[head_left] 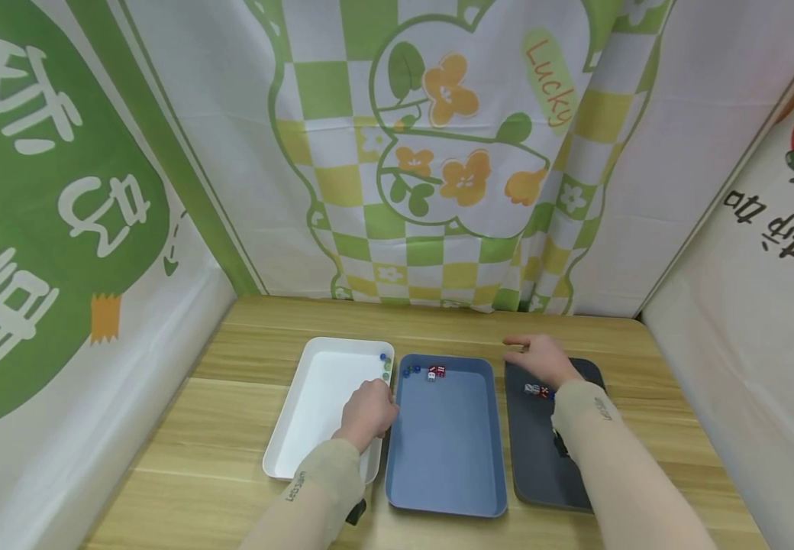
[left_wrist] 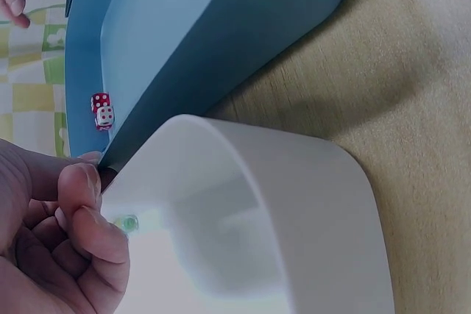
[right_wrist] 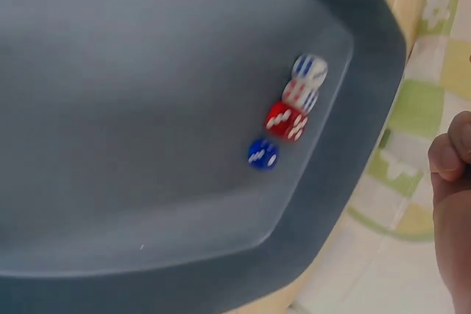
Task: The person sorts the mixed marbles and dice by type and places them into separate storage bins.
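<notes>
Pale sleeves (head_left: 634,473) lie nearest; the curled left hand (head_left: 369,410), grip unclear, borders the white plastic tray (head_left: 314,405); the right hand (head_left: 544,359), fingers loosely extended, hovers near multicoloured cubic dice (right_wrist: 285,120) far in the dark-grey tray (head_left: 534,451).

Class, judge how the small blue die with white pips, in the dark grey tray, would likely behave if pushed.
The small blue die would probably tumble or slide: its corners look rounded. It's likely light, being small. It might knock the red, white-pipped die close beside it.
</notes>
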Tool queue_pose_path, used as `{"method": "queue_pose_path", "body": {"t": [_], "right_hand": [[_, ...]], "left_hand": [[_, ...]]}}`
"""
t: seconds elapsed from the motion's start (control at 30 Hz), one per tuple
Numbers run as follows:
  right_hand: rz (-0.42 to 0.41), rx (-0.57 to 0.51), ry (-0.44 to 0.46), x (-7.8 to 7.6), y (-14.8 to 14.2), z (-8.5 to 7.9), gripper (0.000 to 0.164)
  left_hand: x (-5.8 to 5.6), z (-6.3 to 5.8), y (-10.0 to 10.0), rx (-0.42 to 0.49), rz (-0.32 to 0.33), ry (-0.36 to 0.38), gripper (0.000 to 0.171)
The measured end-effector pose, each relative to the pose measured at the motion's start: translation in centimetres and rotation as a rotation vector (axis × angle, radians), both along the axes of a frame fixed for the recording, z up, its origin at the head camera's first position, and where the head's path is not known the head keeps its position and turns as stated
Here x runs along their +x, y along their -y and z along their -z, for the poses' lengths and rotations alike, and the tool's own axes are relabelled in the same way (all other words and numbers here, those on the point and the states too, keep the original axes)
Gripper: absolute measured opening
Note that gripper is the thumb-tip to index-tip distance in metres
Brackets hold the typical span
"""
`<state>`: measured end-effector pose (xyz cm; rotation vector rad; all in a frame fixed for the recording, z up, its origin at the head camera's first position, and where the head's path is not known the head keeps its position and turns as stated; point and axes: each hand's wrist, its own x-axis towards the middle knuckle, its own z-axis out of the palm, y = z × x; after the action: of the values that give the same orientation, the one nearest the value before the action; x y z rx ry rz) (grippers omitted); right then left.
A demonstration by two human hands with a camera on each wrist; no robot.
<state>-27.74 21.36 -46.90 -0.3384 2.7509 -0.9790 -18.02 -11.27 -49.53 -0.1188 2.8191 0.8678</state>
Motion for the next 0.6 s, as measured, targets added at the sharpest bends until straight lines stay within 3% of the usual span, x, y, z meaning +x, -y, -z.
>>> {"method": "queue_pose_path", "body": {"t": [0.2,0.6], "right_hand": [[-0.019,-0.015,-0.023,0.0,2.8,0.1,0.046],[-0.078,-0.035,0.024,0.7,6.9,1.1,0.043]], "left_hand": [[0.0,0.0,0.0,0.001,0.001,0.0,0.04],[0.1,0.1,0.0,-0.003,0.004,0.005,0.038]]}}
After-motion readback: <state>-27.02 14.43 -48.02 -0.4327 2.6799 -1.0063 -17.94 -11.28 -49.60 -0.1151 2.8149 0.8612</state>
